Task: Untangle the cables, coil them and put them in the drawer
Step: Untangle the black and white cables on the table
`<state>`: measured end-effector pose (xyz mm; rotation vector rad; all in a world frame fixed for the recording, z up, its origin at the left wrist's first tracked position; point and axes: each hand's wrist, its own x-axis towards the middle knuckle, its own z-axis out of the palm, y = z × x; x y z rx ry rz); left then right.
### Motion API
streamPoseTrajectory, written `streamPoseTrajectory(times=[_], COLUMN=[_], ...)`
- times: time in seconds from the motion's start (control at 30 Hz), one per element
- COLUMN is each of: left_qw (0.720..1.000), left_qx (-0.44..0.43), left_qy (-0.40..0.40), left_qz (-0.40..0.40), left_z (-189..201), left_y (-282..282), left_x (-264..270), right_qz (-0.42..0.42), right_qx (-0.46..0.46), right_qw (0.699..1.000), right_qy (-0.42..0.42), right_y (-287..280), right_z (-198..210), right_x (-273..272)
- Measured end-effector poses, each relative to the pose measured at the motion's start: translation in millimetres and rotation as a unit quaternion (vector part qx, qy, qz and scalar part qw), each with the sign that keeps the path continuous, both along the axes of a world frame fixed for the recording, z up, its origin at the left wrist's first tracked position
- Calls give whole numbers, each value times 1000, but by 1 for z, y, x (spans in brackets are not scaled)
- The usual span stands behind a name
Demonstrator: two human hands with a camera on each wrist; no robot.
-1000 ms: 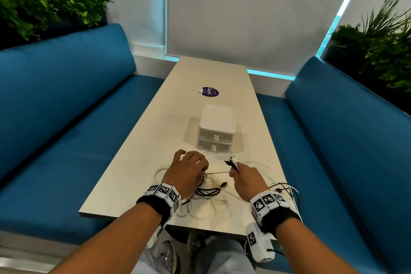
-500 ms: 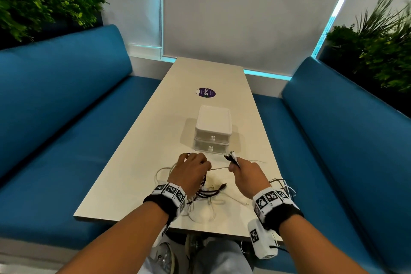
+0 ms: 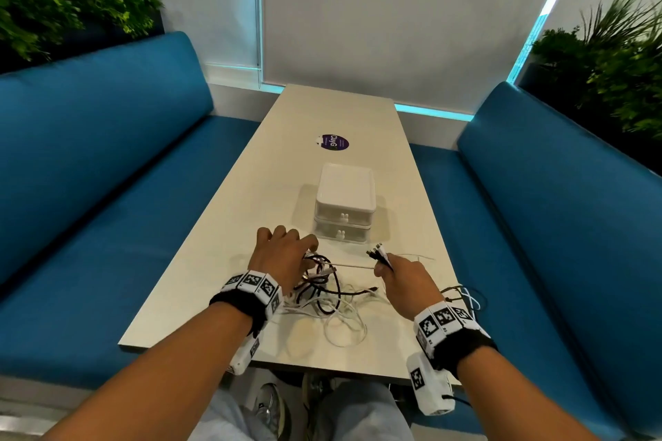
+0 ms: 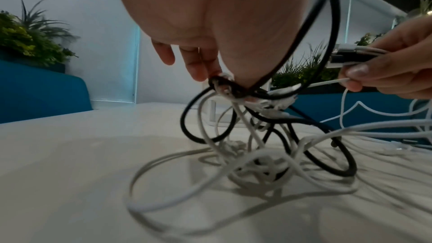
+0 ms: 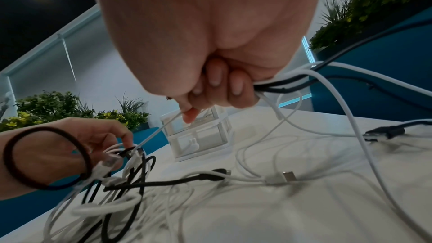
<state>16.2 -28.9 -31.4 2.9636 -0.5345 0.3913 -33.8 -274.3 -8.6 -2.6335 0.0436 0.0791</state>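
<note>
drawer unit (image 3: 344,206) shut, far of tangle (image 3: 324,292) | my left hand (image 3: 283,258) pinches tangle; my right hand (image 3: 404,279) grips plug ends (image 3: 378,252)

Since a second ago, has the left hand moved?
Yes. The left hand, gripping the cables, has moved up the table away from the person and slightly left. Its fingertips are now level with the front of the drawer unit.
</note>
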Motion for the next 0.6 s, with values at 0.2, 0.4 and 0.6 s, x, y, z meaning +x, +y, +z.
streamPoseTrajectory(times=[0.2, 0.4, 0.6], left_qw=[998, 992, 995], left_qx=[32, 48, -22], left_qy=[31, 41, 44], left_qz=[48, 108, 87], left_z=[4, 3, 24], left_y=[22, 49, 10], left_x=[2, 5, 3], right_qz=[-41, -169, -231], right_qx=[6, -42, -163], right_qw=[999, 985, 955], right_qy=[-8, -1, 86], right_y=[-5, -56, -79], right_z=[1, 5, -9], right_x=[2, -2, -23])
